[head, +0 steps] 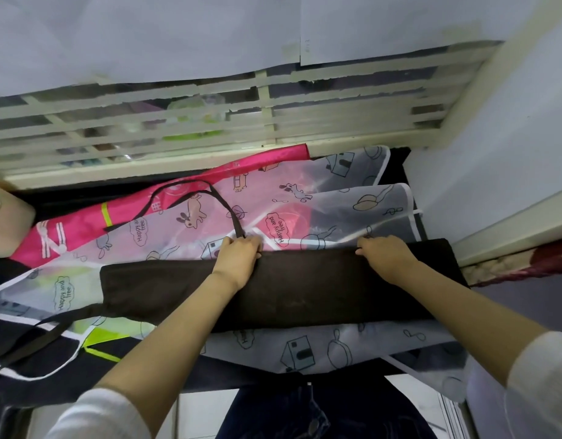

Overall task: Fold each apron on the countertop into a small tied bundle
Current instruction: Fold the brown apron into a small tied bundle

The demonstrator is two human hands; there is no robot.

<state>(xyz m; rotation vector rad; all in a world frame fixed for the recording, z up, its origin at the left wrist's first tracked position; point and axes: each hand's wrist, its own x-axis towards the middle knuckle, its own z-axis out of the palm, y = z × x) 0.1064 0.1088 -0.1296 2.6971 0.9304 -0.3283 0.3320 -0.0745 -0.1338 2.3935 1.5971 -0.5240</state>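
Dark countertop (67, 196) by barred window (210, 122), heaped w/ aprons (273, 191); L hand (238, 253), R hand (387, 255) grips clamp black apron (305, 289).

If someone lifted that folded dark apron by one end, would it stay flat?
Probably not: the dark apron lies as a soft folded band, its strap curling loosely, so it likely droops. It may slide on the glossy printed apron beneath.

Both hands grip the far edge of a folded black apron (289, 289): left hand (238, 255) mid-edge, right hand (385, 253) further right, atop translucent printed aprons (336, 198).
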